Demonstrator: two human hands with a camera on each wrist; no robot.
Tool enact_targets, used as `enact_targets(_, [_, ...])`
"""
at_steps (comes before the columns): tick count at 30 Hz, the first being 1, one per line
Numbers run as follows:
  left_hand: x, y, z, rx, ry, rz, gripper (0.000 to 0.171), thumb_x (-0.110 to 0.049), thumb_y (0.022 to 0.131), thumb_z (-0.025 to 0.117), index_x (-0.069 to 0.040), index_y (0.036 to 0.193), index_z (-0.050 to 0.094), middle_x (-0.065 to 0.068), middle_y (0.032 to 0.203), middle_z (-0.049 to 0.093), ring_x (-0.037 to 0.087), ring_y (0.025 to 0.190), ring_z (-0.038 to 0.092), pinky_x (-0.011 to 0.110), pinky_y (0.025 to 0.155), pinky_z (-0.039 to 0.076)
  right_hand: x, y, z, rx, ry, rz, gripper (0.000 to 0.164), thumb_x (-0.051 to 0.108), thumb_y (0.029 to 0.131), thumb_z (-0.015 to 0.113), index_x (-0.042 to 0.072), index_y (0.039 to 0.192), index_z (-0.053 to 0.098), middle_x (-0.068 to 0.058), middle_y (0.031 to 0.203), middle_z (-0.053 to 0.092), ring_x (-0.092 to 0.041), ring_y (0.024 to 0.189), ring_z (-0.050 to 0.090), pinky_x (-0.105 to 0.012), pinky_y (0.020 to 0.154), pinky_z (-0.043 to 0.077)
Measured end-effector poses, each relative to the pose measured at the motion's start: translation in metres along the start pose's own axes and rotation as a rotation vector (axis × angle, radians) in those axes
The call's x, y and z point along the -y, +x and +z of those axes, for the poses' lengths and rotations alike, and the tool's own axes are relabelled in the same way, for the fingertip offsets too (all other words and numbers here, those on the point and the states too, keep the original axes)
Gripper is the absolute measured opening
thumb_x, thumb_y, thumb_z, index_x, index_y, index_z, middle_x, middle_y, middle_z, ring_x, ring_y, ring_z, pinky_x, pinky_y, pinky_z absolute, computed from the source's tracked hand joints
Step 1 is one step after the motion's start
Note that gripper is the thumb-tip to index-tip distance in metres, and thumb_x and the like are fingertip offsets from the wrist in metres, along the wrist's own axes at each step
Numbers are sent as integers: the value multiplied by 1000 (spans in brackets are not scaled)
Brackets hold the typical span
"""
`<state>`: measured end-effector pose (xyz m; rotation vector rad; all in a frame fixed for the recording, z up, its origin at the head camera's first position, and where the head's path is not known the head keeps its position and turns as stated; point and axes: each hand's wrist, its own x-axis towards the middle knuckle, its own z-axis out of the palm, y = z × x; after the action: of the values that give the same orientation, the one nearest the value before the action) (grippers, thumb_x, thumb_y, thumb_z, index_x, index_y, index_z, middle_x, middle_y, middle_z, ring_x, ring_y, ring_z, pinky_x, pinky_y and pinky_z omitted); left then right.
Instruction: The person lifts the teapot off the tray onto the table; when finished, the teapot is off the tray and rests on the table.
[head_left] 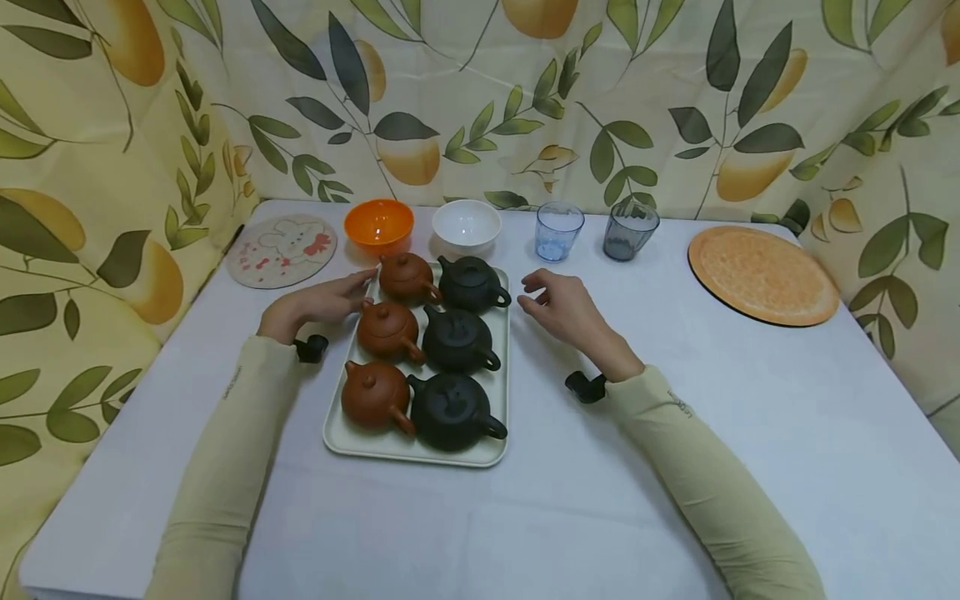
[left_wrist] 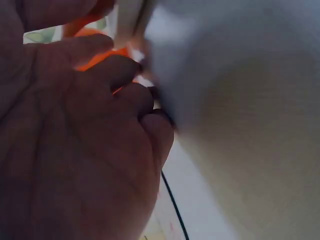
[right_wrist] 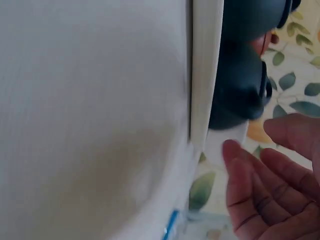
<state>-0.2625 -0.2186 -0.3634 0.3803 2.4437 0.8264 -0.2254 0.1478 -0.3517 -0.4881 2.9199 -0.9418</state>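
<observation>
Cloth printed with fruit and leaves rises behind and beside a white-covered table, on which lies a pale tray. Left of the tray's far end is a round rabbit mat. Next, the left hand reaches from a pale green sleeve to the tray's left rim, its fingers at the rim near the far corner; I cannot tell whether they grip it, as the left wrist view is dark and blurred there. Just beyond the tray's far-left corner sits an orange bowl. On the tray's left half, three brown teapots stand upright in a row from far to near; on its right half, three black teapots form a matching row. Beyond the tray's far-right corner is a white bowl. Just right of the tray's far end, the right hand is apart from the rim, fingers loosely bent, holding nothing. Beyond the tray to the right stand a blue glass, then a grey glass. Well apart from the tray, farthest right, lies a round orange mat.
</observation>
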Motion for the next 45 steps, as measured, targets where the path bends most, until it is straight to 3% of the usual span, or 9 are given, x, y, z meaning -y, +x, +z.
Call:
enact_targets(4, [4, 5, 3, 76, -35, -40, 70, -16, 102, 41, -21, 158, 0, 14, 163, -8, 33, 149, -16, 57, 118, -7, 3, 3, 11, -24, 130, -13, 31, 10, 94, 62, -4, 121, 60, -20, 114, 69, -30, 94, 70, -36, 78, 55])
enact_targets(9, [4, 5, 3, 82, -60, -73, 70, -17, 102, 42, -26, 157, -1, 16, 162, -13, 32, 149, -16, 57, 118, -8, 3, 7, 23, -21, 215, -22, 30, 7, 94, 63, -4, 121, 61, -20, 110, 69, -29, 90, 70, -22, 68, 49])
enact_targets(13, [4, 4, 2, 81, -65, -89, 70, -18, 102, 42, -29, 157, 0, 14, 163, -13, 31, 150, -15, 57, 118, -7, 3, 10, 26, -10, 249, -9, 30, 7, 95, 61, -4, 122, 60, -20, 109, 69, -28, 89, 70, -20, 67, 49])
enact_targets(23, [2, 0, 1, 77, -52, -86, 70, -19, 102, 42, -30, 157, -1, 15, 163, -13, 32, 150, -15, 59, 117, -7, 3, 11, 25, 4, 281, -5, 28, 8, 96, 60, -3, 121, 59, -19, 110, 69, -28, 87, 70, -25, 70, 52])
enact_targets(31, [3, 1, 3, 87, -81, -90, 71, -20, 103, 42, -30, 156, -4, 15, 162, -16, 33, 149, -17, 61, 116, -9, -2, 13, 24, 24, 300, 15, 28, 9, 96, 60, -2, 121, 60, -19, 113, 68, -25, 85, 71, -19, 66, 49])
enact_targets(38, [5, 2, 3, 72, -112, -114, 69, -25, 103, 41, -37, 156, -2, 10, 163, -16, 29, 149, -19, 62, 116, -10, -5, 16, 22, -19, 312, 73, 28, 9, 97, 58, -2, 123, 60, -18, 110, 68, -24, 84, 70, -15, 64, 47])
enact_targets(45, [7, 3, 5, 77, -111, -118, 69, -24, 103, 40, -36, 156, -3, 10, 163, -17, 29, 149, -20, 61, 116, -11, -8, 16, 25, -24, 275, 83, 32, 20, 93, 66, -2, 116, 64, -18, 108, 68, -17, 73, 65, -18, 61, 47])
